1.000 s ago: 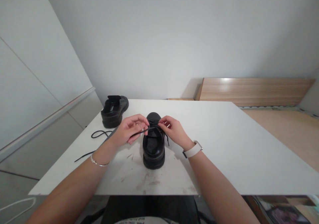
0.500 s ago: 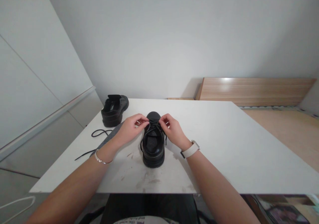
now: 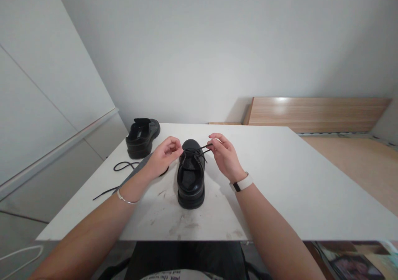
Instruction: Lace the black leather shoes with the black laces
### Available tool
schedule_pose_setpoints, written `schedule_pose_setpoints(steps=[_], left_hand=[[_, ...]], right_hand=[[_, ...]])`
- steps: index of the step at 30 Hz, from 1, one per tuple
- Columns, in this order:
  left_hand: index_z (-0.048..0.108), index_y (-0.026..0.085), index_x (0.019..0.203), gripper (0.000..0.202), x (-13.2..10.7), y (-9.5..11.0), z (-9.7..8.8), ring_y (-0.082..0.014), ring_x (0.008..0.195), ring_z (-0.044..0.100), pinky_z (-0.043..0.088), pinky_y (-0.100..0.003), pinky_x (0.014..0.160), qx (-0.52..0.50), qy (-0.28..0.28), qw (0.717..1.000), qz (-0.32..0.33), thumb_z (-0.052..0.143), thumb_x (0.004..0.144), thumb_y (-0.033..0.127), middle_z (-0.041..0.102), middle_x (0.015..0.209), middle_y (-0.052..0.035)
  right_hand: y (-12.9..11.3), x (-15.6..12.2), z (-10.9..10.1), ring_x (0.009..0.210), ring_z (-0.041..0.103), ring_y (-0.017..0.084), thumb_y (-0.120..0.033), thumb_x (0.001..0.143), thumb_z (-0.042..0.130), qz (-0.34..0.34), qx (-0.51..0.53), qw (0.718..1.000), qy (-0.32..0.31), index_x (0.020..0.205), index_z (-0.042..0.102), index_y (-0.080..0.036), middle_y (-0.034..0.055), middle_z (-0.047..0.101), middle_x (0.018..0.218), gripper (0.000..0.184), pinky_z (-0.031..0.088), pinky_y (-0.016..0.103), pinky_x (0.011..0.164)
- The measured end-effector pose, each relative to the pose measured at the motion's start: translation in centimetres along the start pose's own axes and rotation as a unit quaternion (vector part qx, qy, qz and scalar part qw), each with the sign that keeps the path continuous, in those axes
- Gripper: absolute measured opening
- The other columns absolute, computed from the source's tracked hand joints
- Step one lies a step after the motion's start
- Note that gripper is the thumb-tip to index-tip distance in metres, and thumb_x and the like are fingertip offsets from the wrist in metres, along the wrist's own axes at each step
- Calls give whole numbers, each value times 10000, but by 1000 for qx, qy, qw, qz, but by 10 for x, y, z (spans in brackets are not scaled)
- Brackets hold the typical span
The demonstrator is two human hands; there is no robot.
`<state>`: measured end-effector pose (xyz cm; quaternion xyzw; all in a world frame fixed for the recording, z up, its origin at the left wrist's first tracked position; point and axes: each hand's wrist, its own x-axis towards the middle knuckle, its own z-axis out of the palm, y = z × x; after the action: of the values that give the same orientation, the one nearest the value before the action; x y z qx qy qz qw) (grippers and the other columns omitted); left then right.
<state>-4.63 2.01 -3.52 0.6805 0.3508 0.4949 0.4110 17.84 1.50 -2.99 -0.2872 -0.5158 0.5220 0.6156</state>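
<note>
Hands pinching lace ends over black shoe (image 3: 190, 176).
Left hand (image 3: 163, 157), right hand (image 3: 225, 155) each closed on lace (image 3: 199, 149); two shoes, second shoe (image 3: 142, 137) near table's (image 3: 295, 180) far left corner.

Near shoe (image 3: 190, 176): black, with a black lace (image 3: 199, 150). Far-left shoe (image 3: 142, 137): black. Loose lace (image 3: 122, 166) at left: black. Table (image 3: 280, 180): white, with grey-brown smudges near the near edge. Left wrist: silver bracelet (image 3: 126, 199). Right wrist: white band (image 3: 243, 183). Wall: pale grey. Far-right panel (image 3: 317, 113): light wood grain.
</note>
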Motion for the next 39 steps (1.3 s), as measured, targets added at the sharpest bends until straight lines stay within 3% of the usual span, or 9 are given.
schedule_pose_setpoints(steps=[4, 7, 12, 16, 18, 22, 25, 34, 39], left_hand=[[579, 185, 873, 244, 5, 6, -2, -90, 588, 518, 430, -208, 560, -171, 59, 983, -17, 773, 804, 316, 530, 666, 46], [604, 172, 838, 252, 4, 13, -5, -51, 479, 438, 293, -154, 426, -214, 77, 974, -12, 813, 768, 294, 564, 648, 38], [640, 162, 828, 260, -6, 20, -13, -64, 419, 474, 278, -144, 359, -235, -16, 972, 9, 780, 820, 381, 649, 633, -17], [673, 149, 819, 263, -12, 17, -14, -119, 512, 573, 433, -204, 457, -154, -92, 983, 43, 695, 899, 398, 661, 628, -45], [671, 145, 788, 277, -10, 13, -11, -133, 585, 597, 484, -235, 561, -60, -71, 994, 58, 666, 920, 388, 649, 637, -42], [660, 160, 817, 245, -3, 1, -5, -135, 624, 581, 463, -240, 589, 133, 26, 990, 48, 647, 915, 384, 627, 692, -18], [689, 172, 921, 230, 1, -7, -4, -162, 701, 626, 478, -263, 646, 215, 17, 976, 26, 667, 884, 398, 687, 785, -33], [710, 166, 895, 272, 4, -19, -8, -185, 665, 636, 483, -294, 647, 232, 16, 972, -28, 624, 864, 423, 711, 750, -47], [672, 169, 870, 223, 3, -17, -4, -191, 704, 630, 476, -303, 686, 241, 19, 970, -13, 597, 864, 378, 690, 775, -44]], right_hand=[[-8, 1, -3, 575, 409, 109, -450, 789, 718, -19, 61, 997, 30, 917, 577, -235, -54, 432, 645, 287, 386, 272, 581], [-12, 0, -5, 484, 345, 98, -495, 812, 700, -24, 70, 997, 13, 891, 581, -231, -75, 384, 530, 300, 287, 250, 480], [-13, -6, -6, 402, 370, 97, -529, 838, 684, -7, 27, 998, -59, 880, 628, -215, -79, 441, 433, 322, 293, 246, 444], [-3, -5, -2, 507, 522, 111, -434, 860, 683, -41, -112, 991, -65, 890, 702, -188, -21, 609, 570, 248, 383, 250, 506], [6, -3, -2, 616, 582, 127, -389, 863, 669, -60, -202, 976, -46, 895, 718, -189, 11, 671, 695, 209, 421, 255, 557], [22, 1, -7, 696, 594, 132, -320, 846, 670, -59, -335, 940, -32, 924, 714, -188, 30, 704, 830, 159, 461, 266, 631], [29, 2, -11, 679, 604, 133, -311, 834, 689, -42, -352, 934, -46, 902, 706, -180, 29, 706, 824, 149, 475, 275, 645], [35, 0, -6, 731, 586, 152, -217, 855, 582, -58, -370, 926, -42, 841, 637, -191, 22, 653, 805, 62, 455, 276, 645], [38, -2, 1, 729, 560, 157, -221, 856, 535, -86, -362, 928, -29, 834, 570, -204, 12, 599, 796, 44, 452, 299, 684]])
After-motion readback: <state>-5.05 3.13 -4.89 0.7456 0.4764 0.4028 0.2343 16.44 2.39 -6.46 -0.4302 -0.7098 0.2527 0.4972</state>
